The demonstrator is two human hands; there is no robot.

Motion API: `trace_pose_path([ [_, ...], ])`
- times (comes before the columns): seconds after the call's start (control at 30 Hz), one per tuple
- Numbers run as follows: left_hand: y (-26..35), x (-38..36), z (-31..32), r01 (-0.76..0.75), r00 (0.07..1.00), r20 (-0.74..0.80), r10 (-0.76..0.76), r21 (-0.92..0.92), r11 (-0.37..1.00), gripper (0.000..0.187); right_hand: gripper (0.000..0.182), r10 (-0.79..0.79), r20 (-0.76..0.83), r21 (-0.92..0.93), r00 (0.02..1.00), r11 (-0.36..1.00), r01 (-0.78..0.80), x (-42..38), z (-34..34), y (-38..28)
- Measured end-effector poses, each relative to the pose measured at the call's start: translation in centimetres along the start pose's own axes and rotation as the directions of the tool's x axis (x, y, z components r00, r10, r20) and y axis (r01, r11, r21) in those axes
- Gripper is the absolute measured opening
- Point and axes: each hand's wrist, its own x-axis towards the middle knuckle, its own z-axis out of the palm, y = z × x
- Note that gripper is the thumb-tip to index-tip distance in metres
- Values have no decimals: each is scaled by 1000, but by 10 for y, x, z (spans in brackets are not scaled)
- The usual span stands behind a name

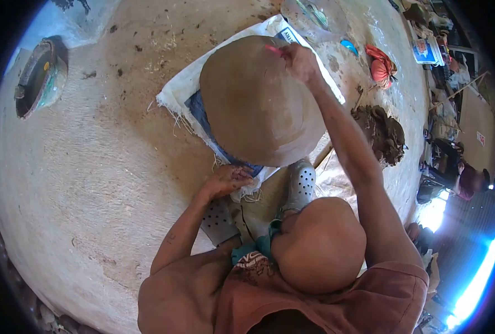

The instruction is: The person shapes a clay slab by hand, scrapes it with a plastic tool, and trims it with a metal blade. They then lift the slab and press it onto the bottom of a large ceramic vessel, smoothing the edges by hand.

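- A large brown clay dome (pixel 258 103) sits rounded side up on a white woven sack (pixel 175 94) spread on the dusty ground (pixel 80 183)
- Blue print on the sack peeks out by the dome's far edge; the letters are too cut off to read
- The right hand (pixel 300 61) is clenched round a thin pink tool (pixel 275 50), its tip touching the dome's far rim; the tool's long axis runs along that rim
- The left hand (pixel 228 179), fingers loosely spread and grasping nothing, presses the sack's near edge
- A lump of dark wet clay (pixel 381 133) lies near the dome, beyond the right forearm
- A boxed label (pixel 425 51) at the far corner is unreadable
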Motion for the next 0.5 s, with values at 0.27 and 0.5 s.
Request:
trace_pose_path([
  [0.27,16,-5,-2,50,999,-7,-52,-121,991,55,37,-402,178,307,898,890,338,-241,-17,-91],
  [0.5,6,-2,-2,60,998,37,-55,-151,987,51,31,-365,-58,246,929,897,368,-125,-60,-44],
])
